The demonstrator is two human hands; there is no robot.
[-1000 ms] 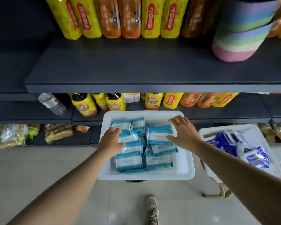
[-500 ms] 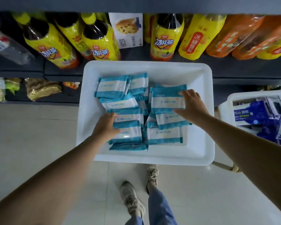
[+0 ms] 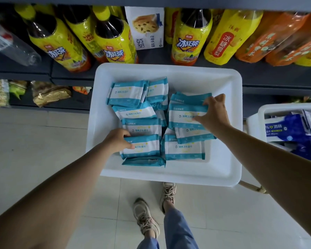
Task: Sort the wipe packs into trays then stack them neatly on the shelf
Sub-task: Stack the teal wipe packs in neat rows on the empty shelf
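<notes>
A white tray [image 3: 221, 169] sits in front of the shelf and holds several teal-and-white wipe packs in two rough rows. My left hand [image 3: 116, 140] grips the left edge of a front-left wipe pack [image 3: 144, 147], thumb on top. My right hand [image 3: 213, 115] pinches the right edge of a wipe pack in the right row [image 3: 184, 116], fingers curled over its far edge. A second white tray [image 3: 253, 121] at the right holds dark blue wipe packs [image 3: 291, 130].
Dark shelf [image 3: 151, 56] behind the tray carries yellow iced-tea bottles [image 3: 188, 38], orange bottles and a cake box [image 3: 147, 27]. A lower shelf at left holds snack bags [image 3: 50, 94]. Tiled floor and my shoes [image 3: 145, 218] lie below the tray.
The camera has dipped down and closer to the tray. My left hand slid toward the front-left pack and took hold of it; my right hand closed on a right-row pack.
</notes>
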